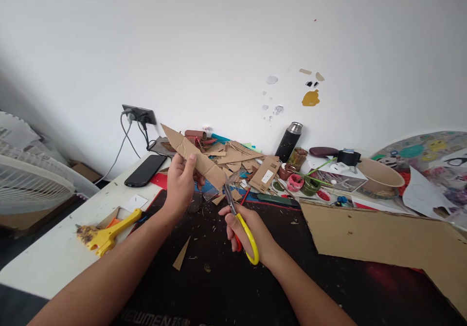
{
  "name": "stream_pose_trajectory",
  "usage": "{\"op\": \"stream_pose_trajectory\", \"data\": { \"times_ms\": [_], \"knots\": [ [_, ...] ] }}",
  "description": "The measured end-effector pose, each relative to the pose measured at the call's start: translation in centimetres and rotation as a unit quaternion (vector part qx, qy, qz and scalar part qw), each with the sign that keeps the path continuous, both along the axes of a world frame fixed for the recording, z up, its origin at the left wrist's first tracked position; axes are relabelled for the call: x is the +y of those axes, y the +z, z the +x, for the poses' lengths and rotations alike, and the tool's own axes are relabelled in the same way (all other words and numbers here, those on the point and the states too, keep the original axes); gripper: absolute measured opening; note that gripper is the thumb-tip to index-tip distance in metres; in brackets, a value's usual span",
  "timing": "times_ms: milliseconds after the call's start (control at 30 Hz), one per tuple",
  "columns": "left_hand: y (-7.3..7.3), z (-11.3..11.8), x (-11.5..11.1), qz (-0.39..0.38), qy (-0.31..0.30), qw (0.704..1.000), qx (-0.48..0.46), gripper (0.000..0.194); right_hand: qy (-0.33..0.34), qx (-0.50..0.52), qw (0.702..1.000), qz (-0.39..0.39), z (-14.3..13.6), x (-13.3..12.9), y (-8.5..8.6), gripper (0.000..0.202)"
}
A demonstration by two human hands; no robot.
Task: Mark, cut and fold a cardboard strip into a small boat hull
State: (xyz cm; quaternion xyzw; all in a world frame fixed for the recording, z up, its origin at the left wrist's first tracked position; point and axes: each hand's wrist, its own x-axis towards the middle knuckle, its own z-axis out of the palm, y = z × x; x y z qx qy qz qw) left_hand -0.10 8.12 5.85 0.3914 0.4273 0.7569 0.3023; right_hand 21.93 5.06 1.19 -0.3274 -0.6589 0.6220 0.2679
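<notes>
A long, pointed strip of brown cardboard (204, 163) is pinched between the thumb and fingers of my left hand (181, 177), its sharp end up at the left. My right hand (248, 231) grips a pair of scissors (251, 242) with yellow and red handles. The metal blades point up and reach the lower right end of the strip; whether they are cutting into it I cannot tell. Below my hands, a small cardboard triangle (181, 254) lies on the black desk mat (219, 287) among tiny scraps.
Cardboard scraps (239, 153) pile up against the wall. A yellow glue gun (109, 233) and a black phone (145, 170) lie at left. Behind stand a black flask (288, 142) and paint pots (295, 182). A large cardboard sheet (379, 233) covers the right side. A fan (32, 180) stands far left.
</notes>
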Motion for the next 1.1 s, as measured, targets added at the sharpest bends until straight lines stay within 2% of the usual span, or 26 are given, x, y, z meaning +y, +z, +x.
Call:
{"op": "stream_pose_trajectory", "data": {
  "times_ms": [167, 767, 1100],
  "knots": [
    [-0.1, 0.2, 0.0, -0.001, 0.004, 0.999, 0.037, 0.034, 0.0, -0.003, 1.0, 0.004, 0.0, 0.0, -0.2, 0.058],
    [0.4, 0.5, -0.2, -0.007, -0.01, 0.999, 0.03, 0.038, -0.001, -0.029, 0.999, 0.046, 0.0, -0.2, 0.5, 0.053],
    [0.6, 0.5, -0.3, -0.02, -0.017, 0.999, 0.031, 0.038, -0.004, -0.048, 0.997, 0.055, -0.1, -0.6, 2.0, 0.045]
  ]
}}
